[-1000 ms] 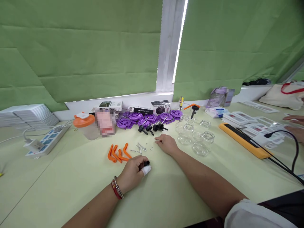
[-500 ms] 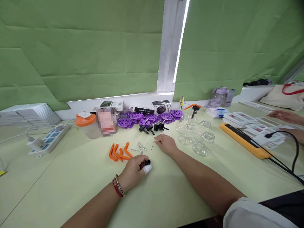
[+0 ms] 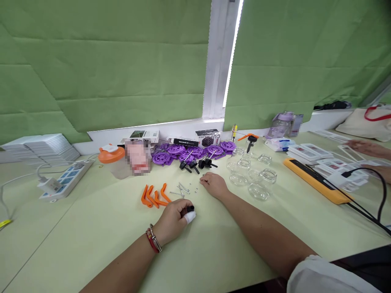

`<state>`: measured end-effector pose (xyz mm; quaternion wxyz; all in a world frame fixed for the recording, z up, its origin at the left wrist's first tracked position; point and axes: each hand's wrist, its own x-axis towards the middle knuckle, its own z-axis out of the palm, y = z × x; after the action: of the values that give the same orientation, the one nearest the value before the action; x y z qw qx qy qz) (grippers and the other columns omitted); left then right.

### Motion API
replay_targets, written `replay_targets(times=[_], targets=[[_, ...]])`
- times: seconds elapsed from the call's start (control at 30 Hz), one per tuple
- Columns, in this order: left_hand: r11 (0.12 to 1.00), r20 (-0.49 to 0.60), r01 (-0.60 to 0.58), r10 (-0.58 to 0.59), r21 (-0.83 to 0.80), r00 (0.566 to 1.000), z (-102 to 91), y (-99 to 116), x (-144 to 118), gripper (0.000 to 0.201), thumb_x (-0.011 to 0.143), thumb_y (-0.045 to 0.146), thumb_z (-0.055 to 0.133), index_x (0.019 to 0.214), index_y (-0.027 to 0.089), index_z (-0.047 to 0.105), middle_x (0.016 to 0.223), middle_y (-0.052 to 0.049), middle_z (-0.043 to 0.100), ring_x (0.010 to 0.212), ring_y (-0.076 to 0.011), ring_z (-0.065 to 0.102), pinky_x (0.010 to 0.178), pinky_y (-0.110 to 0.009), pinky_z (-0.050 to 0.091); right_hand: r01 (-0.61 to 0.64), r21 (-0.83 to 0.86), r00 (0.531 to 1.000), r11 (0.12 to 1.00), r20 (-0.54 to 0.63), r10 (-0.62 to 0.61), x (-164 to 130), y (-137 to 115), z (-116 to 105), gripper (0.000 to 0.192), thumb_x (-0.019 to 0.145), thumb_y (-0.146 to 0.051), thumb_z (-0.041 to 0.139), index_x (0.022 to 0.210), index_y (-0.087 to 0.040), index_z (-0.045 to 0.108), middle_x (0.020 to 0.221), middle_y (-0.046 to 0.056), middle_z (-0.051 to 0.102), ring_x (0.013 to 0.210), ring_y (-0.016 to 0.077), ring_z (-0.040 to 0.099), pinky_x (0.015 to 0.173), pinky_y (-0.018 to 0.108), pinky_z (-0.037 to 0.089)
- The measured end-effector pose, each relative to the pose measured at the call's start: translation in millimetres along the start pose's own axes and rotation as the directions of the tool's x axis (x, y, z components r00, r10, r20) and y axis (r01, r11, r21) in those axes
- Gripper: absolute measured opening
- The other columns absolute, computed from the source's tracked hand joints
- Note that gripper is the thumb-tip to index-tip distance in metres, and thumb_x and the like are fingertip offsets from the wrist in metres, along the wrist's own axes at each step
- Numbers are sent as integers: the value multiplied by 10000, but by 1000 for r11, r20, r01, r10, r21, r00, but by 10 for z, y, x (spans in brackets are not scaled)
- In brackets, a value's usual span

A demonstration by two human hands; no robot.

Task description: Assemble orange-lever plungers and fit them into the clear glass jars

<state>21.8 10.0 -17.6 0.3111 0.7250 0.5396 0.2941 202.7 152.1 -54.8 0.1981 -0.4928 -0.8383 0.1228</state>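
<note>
My left hand (image 3: 174, 219) rests on the pale green table (image 3: 91, 236), its fingers curled around a small black knob (image 3: 190, 209); one finger wears a white bandage. My right hand (image 3: 214, 185) lies palm down farther back, fingertips touching tiny screws (image 3: 195, 188) next to a few metal pins (image 3: 181, 189). Several orange curved handles (image 3: 154, 196) lie just left of the pins. Behind them sit purple wheel parts (image 3: 189, 152) and black knobs with shafts (image 3: 198, 164).
Clear glass jars (image 3: 253, 177) stand right of my right hand. An orange-lidded cup (image 3: 111, 160), a power strip (image 3: 62, 181) and stacked white trays (image 3: 39, 147) are at the left. An orange bar (image 3: 314, 180), a black cable (image 3: 371, 191) and another person's hands (image 3: 365, 148) are at the right.
My hands have stayed in place. The view shifted slightly. The other person's hands at the far right moved among the white cards.
</note>
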Motion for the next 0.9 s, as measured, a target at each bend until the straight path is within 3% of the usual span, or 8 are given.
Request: replay_targets(times=[0.47,0.73,0.9], targets=[[1000,-1,4,-4,-9,1000,12,-26,12,134,807,295,532,832,175,584,711,2,525,617,-114,446,569,-227,368,-27,171,999,985,-20,30,16,137,-16,135,782,-260,603,839,-211,715,869,33,645,735,143,578,693,260,429],[1000,5,6,-6,-9,1000,9,-20,18,149,809,309,527,836,174,584,716,-3,525,619,-117,442,572,-232,370,-81,320,996,944,-19,92,14,228,-44,205,697,-267,694,882,-180,712,889,44,641,735,141,581,699,259,456],[1000,5,-6,6,-18,1000,6,-17,10,151,810,312,522,822,172,579,727,-7,535,624,-116,442,581,-234,371,-44,269,999,962,-13,49,-7,198,-69,218,737,-287,665,932,-203,714,873,32,638,727,135,578,702,258,453]])
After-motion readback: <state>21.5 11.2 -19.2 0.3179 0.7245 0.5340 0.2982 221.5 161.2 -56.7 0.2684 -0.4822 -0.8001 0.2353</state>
